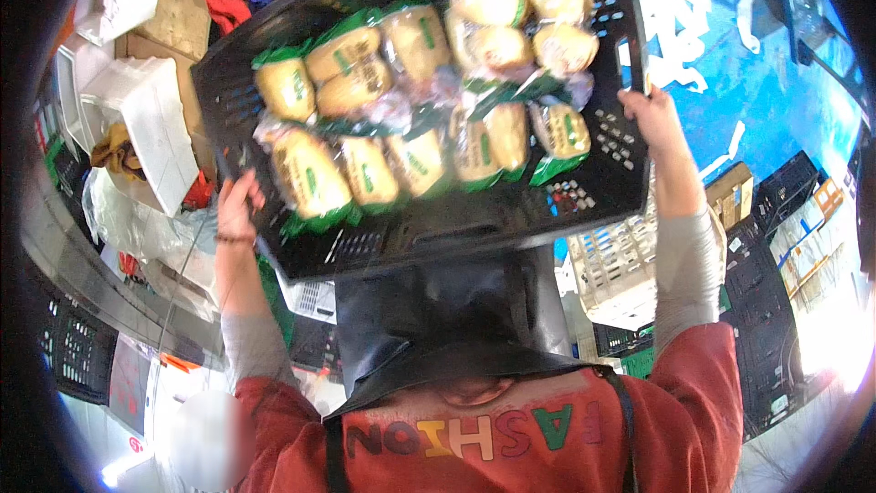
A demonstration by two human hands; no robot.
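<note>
While left hand [237,208] and right hand [650,117] curl round opposite ends of crate [401,239], upper centre, step looks like carrying; next move wants level grip.

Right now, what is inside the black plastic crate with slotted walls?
Clear-and-green plastic bags of pale, rounded pieces lie inside the crate in rough rows. They cover most of its floor; anything beneath them is hidden.
</note>
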